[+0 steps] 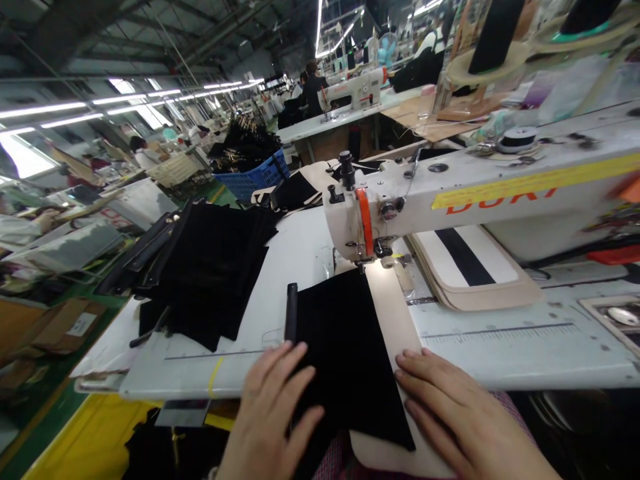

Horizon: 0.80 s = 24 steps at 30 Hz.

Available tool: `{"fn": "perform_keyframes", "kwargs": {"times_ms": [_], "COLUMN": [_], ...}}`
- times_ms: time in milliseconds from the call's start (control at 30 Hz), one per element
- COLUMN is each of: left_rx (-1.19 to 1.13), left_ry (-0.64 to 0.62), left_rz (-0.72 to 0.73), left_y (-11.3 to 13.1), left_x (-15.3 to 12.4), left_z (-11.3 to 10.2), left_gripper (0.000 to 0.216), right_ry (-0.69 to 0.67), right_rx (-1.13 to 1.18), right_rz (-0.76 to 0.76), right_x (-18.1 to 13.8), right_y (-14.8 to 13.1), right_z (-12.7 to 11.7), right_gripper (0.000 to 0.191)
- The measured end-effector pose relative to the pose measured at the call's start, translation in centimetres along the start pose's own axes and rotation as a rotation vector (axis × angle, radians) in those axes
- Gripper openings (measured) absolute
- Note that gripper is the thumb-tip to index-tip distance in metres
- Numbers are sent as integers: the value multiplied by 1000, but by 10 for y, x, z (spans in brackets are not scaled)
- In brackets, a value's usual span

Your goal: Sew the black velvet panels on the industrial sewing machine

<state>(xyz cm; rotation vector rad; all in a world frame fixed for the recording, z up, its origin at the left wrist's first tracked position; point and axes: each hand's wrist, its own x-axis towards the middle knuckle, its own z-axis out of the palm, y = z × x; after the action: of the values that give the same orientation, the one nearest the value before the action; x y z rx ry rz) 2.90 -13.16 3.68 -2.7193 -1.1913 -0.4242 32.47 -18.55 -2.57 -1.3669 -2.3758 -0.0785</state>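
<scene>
A black fabric piece point(345, 347) lies over a pale beige panel point(393, 303), its far end at the needle of a sewing machine point(367, 233). A dark strip point(291, 310) runs along the fabric's left edge. My left hand point(280, 400) rests on the near left part of the black fabric, fingers spread. On the right, my right hand point(445, 400) lies flat on the beige panel, its fingertips beside the fabric's right edge. The near ends of both pieces hang over the table edge toward my lap.
Left on the table is a pile of black pieces point(215, 260). Stacked beige panels with a black stripe point(470, 267) sit under the machine arm. Beyond stands a blue basket point(255, 175) of dark pieces. Below left is a yellow container point(85, 437). People work farther back.
</scene>
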Motion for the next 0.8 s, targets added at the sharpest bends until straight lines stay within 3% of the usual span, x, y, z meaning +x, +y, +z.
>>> {"fn": "perform_keyframes", "kwargs": {"times_ms": [67, 133, 267, 467, 667, 800], "left_rx": [-80, -146, -238, -293, -299, -315], "left_ry": [-10, -18, -77, -104, -108, -51], "left_rz": [269, 407, 390, 381, 361, 398], "left_y": [23, 42, 52, 44, 46, 42], "left_x": [1, 6, 11, 9, 5, 8], "left_z": [11, 22, 33, 24, 28, 34], "left_gripper": [32, 31, 29, 27, 26, 24], "right_ry": [-6, -11, -16, -8, 35, 96], "right_rx": [-3, -8, -23, -37, -142, -195], "right_rz": [-55, -93, -102, -103, -156, -254], "right_x": [-6, -13, -22, -27, -17, -8], "right_y": [-4, -7, -11, -12, -21, -21], "right_z": [-6, -11, -15, -19, -13, -9], "right_gripper": [47, 45, 45, 44, 55, 42]}}
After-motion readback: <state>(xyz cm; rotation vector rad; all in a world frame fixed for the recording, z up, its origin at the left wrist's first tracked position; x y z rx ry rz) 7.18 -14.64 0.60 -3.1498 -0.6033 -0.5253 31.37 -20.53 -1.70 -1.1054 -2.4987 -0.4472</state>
